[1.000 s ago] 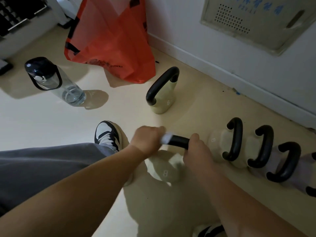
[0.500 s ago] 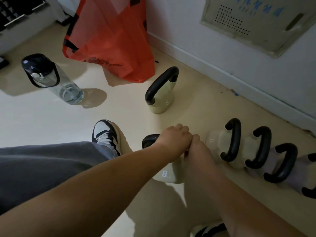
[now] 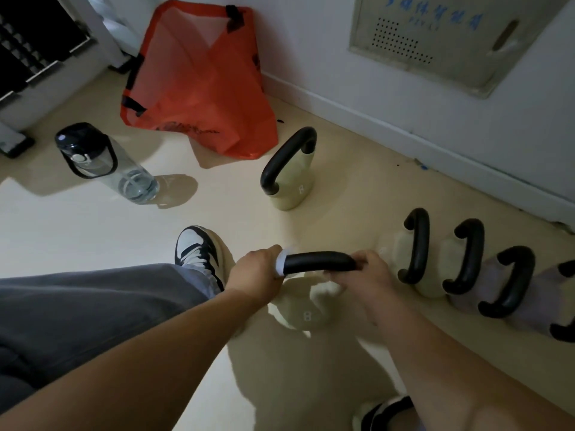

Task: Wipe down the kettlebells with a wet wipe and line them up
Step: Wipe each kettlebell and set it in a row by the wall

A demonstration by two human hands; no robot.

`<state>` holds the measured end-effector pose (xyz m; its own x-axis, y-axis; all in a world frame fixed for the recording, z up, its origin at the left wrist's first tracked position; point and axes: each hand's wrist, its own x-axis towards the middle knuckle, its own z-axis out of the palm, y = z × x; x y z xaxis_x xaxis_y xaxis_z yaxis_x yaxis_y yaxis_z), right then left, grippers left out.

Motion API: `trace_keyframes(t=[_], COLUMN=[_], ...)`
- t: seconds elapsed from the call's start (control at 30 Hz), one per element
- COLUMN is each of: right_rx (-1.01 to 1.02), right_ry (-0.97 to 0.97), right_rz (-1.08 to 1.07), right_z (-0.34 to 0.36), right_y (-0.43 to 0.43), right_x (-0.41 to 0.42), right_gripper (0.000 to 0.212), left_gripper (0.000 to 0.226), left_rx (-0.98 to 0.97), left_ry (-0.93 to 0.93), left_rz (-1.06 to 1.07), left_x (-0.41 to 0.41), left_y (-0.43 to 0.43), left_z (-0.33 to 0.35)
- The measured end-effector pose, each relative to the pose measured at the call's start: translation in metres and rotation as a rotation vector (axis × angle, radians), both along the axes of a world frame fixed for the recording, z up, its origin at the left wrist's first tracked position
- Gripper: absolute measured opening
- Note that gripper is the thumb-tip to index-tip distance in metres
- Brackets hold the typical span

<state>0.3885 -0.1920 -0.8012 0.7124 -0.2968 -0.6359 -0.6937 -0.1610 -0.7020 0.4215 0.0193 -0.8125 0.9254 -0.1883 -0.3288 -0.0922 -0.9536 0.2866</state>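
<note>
Item under inspection: one pale cream kettlebell (image 3: 306,315), marked "8" on its body, located low in the centre of the view, directly between the two hands. Its black handle (image 3: 320,261) runs roughly level from left to right, with the body hanging below it. Whether the base touches the floor (image 3: 236,219) cannot be determined.

Left hand (image 3: 255,270): clenched round the left end of the handle, with a white wet wipe (image 3: 281,263) trapped between palm and handle. An edge of the wipe shows at the thumb side. The forearm enters from the lower left and extends straight, crossing over a grey trouser leg (image 3: 93,300).

Right hand (image 3: 370,275): grasping the right end of the handle, fingers curled under it, knuckles up. The forearm enters from the lower right.

Other stock: a lone kettlebell (image 3: 289,178) of the same colour stands upright beyond the hands, well apart from them. A row of kettlebells (image 3: 466,259) sits just to the right of the right hand, side by side along the wall, handles parallel.

Surroundings: a black-and-white shoe (image 3: 199,253) just left of the left hand; a clear water bottle (image 3: 102,163) with a dark lid, lying tilted at far left; an orange bag (image 3: 199,88) against the wall.
</note>
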Motion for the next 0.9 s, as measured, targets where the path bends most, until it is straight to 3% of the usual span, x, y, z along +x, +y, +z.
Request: trace_keyframes(t=[0.1,0.3,0.47,0.57,0.67,0.77,0.9], right_rx=[0.155,-0.032,-0.117,-0.147,-0.194,-0.208,-0.217], right_ry=[0.01,-0.028,-0.008,-0.088,-0.147,-0.158,-0.093], right_rz=[-0.11,0.081,0.236,0.281,0.326,0.341,0.355], right_z=[-0.008,-0.021,-0.025,-0.03,-0.02,-0.012,-0.011], right_y=[0.002,0.0,-0.011,-0.01,0.002,0.005,0.003], right_x=[-0.014,-0.013,-0.009,-0.011,-0.008,0.003,0.011], right_gripper=[0.026,0.003,0.023,0.015,0.017,0.022,0.025], left_gripper=[0.013,0.016,0.016,0.014,0.026,0.039,0.069], left_rx=[0.05,0.218,0.324,0.187,-0.02,-0.002,-0.028], left_ry=[0.003,0.079,0.081,0.089,0.04,-0.161,-0.141], left_rz=[0.024,-0.311,-0.575,-0.55,-0.411,-0.377,-0.418], left_x=[0.007,0.016,0.021,0.02,0.005,-0.016,-0.023], left_y=[-0.004,-0.074,-0.134,-0.11,-0.054,-0.008,-0.003], left_z=[0.002,0.038,0.033,0.041,0.031,0.007,0.012])
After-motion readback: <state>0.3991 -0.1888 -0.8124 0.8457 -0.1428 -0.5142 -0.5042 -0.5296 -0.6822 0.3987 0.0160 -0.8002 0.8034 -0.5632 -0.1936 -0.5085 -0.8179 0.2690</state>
